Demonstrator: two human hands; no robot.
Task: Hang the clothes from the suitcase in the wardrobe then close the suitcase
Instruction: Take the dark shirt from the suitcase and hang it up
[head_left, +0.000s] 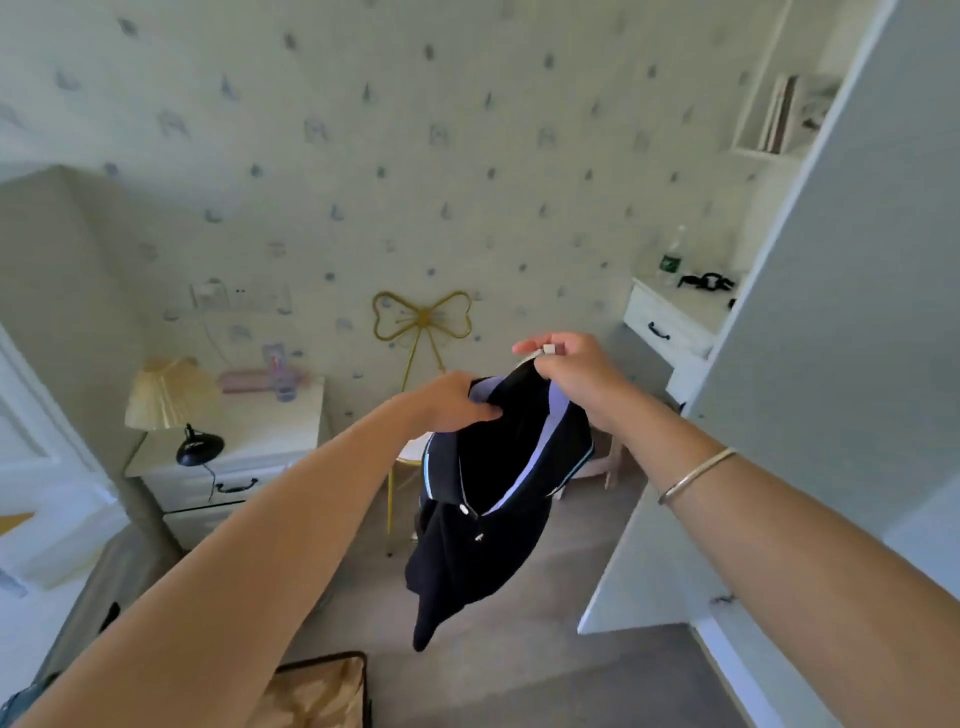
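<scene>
The wall (415, 156), papered with small blue figures, fills the back of the room. On the right stands the white wardrobe (841, 291). Its low door (644, 561) is swung open over the grey floor (519, 675), just beside the person's right arm.

In the left corner is a white nightstand (270, 441) with a pleated lamp (166, 392) on it. In the right corner a white desk (670, 317) carries a bottle (672, 254). Between them a chair (423, 317) with a gold bow-shaped back stands partly hidden behind the shirt. At the bottom edge only a corner of the suitcase (317, 691) shows, with tan cloth inside its black rim.

The dark shirt (498, 499) has a pale collar lining and white buttons. It hangs in the air in front of the person, clear of the floor and well above the suitcase. The left hand (457, 402) grips one side of the collar with curled fingers. The right hand (576, 374) pinches the top of the collar together with a small white piece; what that piece is, I cannot tell. A thin bracelet (696, 475) sits on the right wrist.
</scene>
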